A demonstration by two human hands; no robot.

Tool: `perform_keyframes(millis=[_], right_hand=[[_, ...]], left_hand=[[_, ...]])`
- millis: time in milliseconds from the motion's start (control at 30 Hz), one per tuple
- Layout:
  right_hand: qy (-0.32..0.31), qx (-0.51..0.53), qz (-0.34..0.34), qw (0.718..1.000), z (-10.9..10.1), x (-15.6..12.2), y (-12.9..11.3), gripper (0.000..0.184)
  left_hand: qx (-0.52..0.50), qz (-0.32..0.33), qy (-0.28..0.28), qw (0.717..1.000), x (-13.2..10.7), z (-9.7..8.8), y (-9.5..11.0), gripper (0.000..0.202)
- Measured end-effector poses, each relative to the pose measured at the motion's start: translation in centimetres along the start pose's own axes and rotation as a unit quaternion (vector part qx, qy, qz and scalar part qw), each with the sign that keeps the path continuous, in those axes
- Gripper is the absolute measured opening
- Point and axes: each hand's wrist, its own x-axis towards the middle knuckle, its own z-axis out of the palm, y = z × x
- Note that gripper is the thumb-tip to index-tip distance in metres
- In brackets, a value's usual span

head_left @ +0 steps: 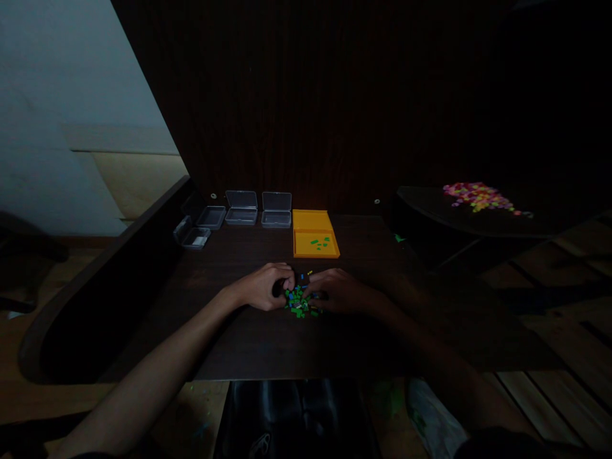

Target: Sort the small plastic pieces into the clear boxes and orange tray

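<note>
A small heap of mostly green toy-brick-like pieces (299, 310), with some blue ones among them, lies on the dark table between my hands. My left hand (266, 287) is at the heap's left side, its thumb and forefinger curved and apart, the fingertips at the pieces. From the right, my right hand (335, 290) reaches in with bent fingers spread over the heap's edge. No piece shows clearly in either hand. Just behind the heap lies an open yellow box (297, 244), holding several green pieces (319, 243) in its front half.
Clear plastic boxes (241, 217) with raised lids stand along the back left of the table (229, 344). A raised side panel (109, 274) borders the left. On a separate dark surface at right sits a heap of pink and yellow pieces (478, 196). A dark board rises behind.
</note>
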Motion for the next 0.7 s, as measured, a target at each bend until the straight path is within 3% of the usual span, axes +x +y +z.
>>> perform_keyframes(millis=[433,700], right_hand=[[0.004,0.01,0.006,1.0,-0.02,-0.23,-0.26,0.012],[0.021,0.052,-0.038,0.998,-0.3,-0.06,-0.34,0.009]], left_hand=[[0.012,0.003,-0.008,1.0,0.11,-0.18,0.12,0.017],[0.014,0.001,-0.011,1.0,0.06,-0.15,0.07,0.018]])
